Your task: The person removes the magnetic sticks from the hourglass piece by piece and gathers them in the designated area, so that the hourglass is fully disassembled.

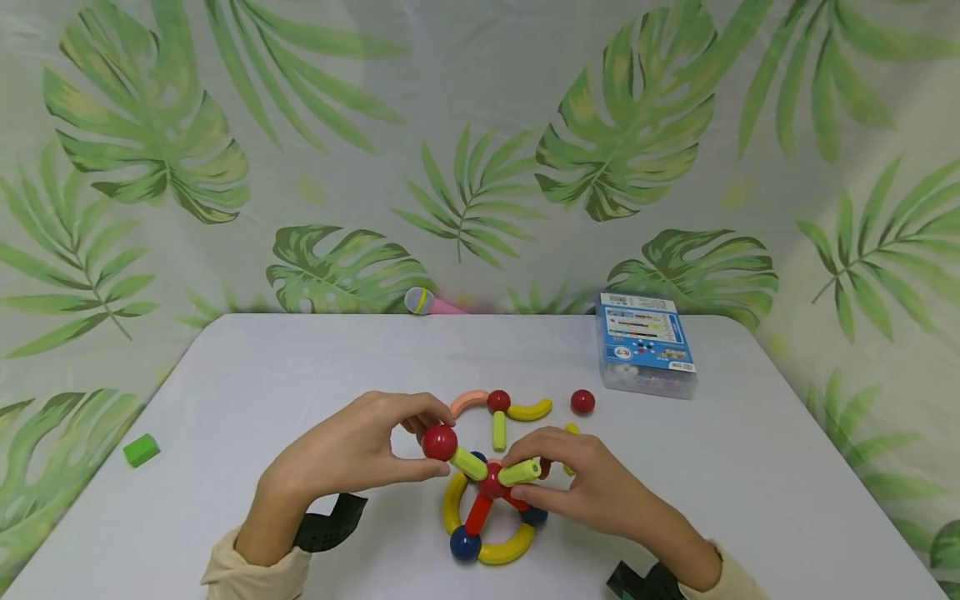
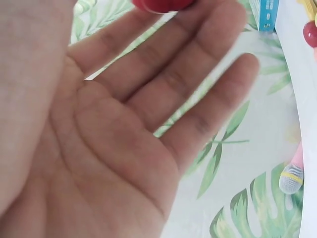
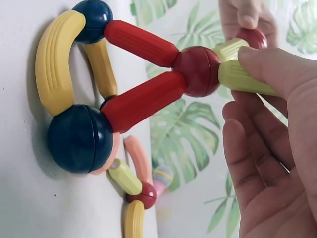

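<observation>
A magnetic ball-and-stick structure stands on the table, its ring made of yellow curved sticks (image 1: 507,547) and blue balls (image 1: 465,543). Red sticks (image 3: 143,101) slope up from the ring to a central red ball (image 3: 197,72). Two light green sticks branch off that ball. My left hand (image 1: 348,450) pinches a red end ball (image 1: 439,442) on the left green stick (image 1: 470,464). With thumb and fingers, my right hand (image 1: 588,477) grips the right green stick (image 1: 520,472), whose outer end is bare. Only the red ball's lower edge (image 2: 163,4) shows in the left wrist view.
Behind the structure lies a smaller piece: a red ball (image 1: 498,401) joining pink, yellow and light green sticks. A loose red ball (image 1: 582,402) and a partly hidden yellow stick (image 1: 572,428) are farther right. A clear-sided blue box (image 1: 647,342), toy microphone (image 1: 431,302) and green block (image 1: 142,450) lie around.
</observation>
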`<state>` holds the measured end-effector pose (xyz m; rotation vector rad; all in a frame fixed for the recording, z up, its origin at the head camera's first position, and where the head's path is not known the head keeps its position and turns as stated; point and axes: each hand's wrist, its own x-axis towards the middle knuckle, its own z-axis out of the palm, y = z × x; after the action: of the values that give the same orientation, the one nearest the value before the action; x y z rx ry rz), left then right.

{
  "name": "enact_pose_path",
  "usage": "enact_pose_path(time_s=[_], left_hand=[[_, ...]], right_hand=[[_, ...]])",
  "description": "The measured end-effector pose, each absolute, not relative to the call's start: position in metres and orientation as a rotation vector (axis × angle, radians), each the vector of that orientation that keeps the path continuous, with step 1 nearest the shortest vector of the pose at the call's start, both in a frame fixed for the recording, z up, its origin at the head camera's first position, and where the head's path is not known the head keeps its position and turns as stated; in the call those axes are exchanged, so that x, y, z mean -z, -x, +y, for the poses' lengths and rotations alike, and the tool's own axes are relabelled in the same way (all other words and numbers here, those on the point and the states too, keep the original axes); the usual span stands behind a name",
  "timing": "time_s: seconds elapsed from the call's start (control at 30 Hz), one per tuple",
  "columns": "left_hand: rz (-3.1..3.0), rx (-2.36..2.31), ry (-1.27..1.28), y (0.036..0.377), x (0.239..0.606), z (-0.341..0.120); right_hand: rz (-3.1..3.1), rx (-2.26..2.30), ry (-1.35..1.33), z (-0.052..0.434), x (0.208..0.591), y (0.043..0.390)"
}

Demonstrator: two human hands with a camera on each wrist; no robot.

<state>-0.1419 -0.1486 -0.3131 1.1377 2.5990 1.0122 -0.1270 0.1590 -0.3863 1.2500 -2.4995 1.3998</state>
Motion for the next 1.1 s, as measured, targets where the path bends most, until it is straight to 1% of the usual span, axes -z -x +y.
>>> enact_pose_path(time_s=[0.2,0.37,0.47,0.57,0.87,1.1], left_hand=[[2.578,-1.140,-1.232,0.142,0.316,-0.138],[2.403,-1.386,-1.327,0.154,0.337,-0.123],[2.244,-1.512,-1.295,0.161,0.352,-0.114],[2.163,-1.565,-1.243,0.164,0.361,-0.110],[2.157,-1.602,-1.255,0.163,0.366,-0.111],[2.128,-1.587,-1.314,0.162,0.367,-0.111]], right_hand=[[-2.475,-1.370,-1.195,0.156,0.386,0.123],[-2.408,-1.334,-1.106,0.155,0.378,0.118],[-2.357,-1.303,-1.023,0.151,0.371,0.114],[-2.306,-1.276,-1.001,0.145,0.366,0.112],[-2.236,-1.235,-1.062,0.125,0.355,0.111],[-2.223,-1.287,-0.999,0.126,0.354,0.107]])
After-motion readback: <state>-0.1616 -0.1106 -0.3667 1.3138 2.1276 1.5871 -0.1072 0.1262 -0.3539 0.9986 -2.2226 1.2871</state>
